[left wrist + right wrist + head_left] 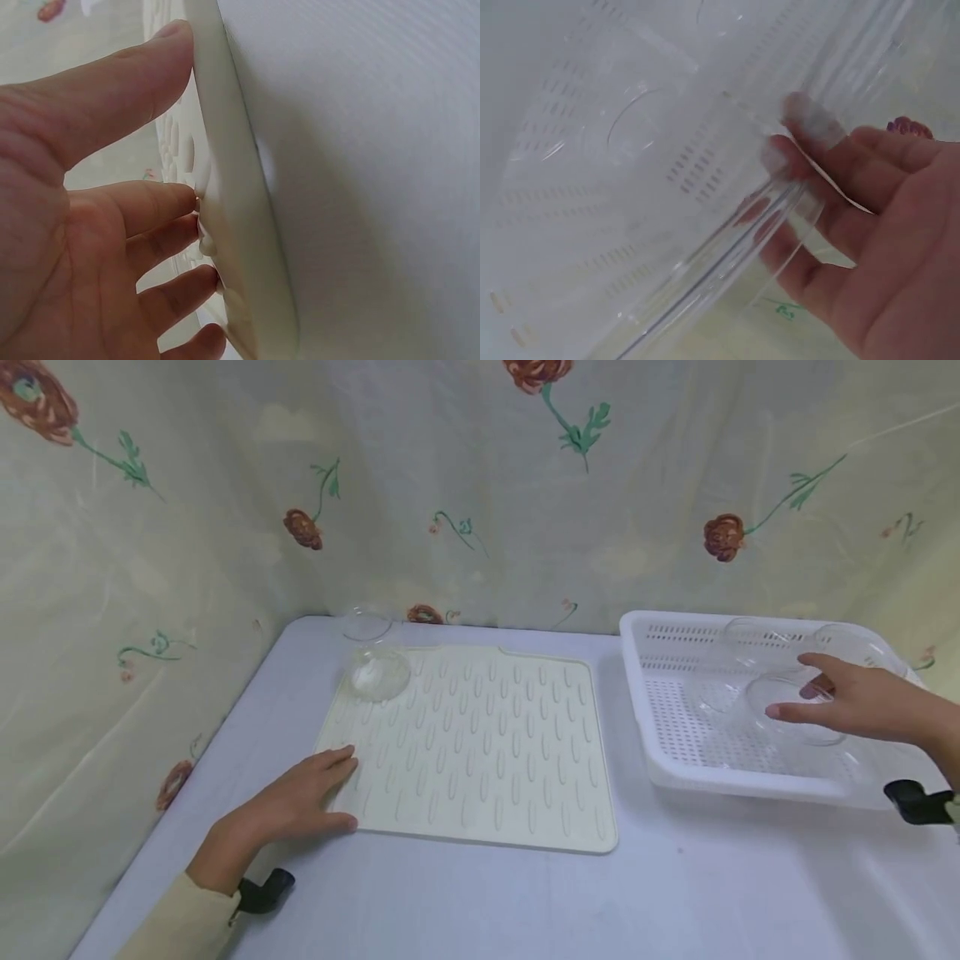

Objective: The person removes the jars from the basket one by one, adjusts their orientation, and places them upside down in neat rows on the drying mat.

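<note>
My left hand (300, 797) rests at the front left corner of the cream ridged drying mat (480, 752). In the left wrist view its thumb (142, 82) lies along the mat's edge, with the other fingertips touching the ridged face. On the right, my right hand (847, 697) reaches over the white perforated basket (757, 783), thumb and fingers apart around a clear round vessel (798, 742). Several fingers show through or against clear walls in the right wrist view; whether they grip, I cannot tell. A similar clear vessel (379, 677) stands at the mat's back left corner.
Other clear round vessels (763, 622) are in the basket, overlapping one another in view. A white cloth (570, 902) covers the table. Floral curtains (465, 468) hang close along the back and left sides.
</note>
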The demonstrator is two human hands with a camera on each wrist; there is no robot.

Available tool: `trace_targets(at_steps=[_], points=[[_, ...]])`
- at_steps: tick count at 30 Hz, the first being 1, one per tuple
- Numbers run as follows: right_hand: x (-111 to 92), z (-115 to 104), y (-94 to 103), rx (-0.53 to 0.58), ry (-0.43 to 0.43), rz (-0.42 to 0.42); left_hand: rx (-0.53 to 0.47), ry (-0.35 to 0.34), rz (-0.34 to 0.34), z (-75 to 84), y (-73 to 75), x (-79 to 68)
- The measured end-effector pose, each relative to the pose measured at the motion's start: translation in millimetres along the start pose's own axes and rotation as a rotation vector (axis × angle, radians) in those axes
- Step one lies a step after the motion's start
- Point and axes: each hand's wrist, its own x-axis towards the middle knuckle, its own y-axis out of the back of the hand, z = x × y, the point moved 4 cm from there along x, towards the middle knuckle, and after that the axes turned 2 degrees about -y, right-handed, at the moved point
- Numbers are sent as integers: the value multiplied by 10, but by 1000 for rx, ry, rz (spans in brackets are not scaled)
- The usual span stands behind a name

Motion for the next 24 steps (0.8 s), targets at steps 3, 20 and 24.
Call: trace_targets(at_steps=[3,20,24], points=[[-35,-45,-19,-5,3,-3,-2,-7,-7,5,-8,-2],[-161,-544,-52,-99,97,-1,5,-4,-3,4,12,8],[-140,-569,-79,-9,107,-50,5,-5,6,-1,12,2]])
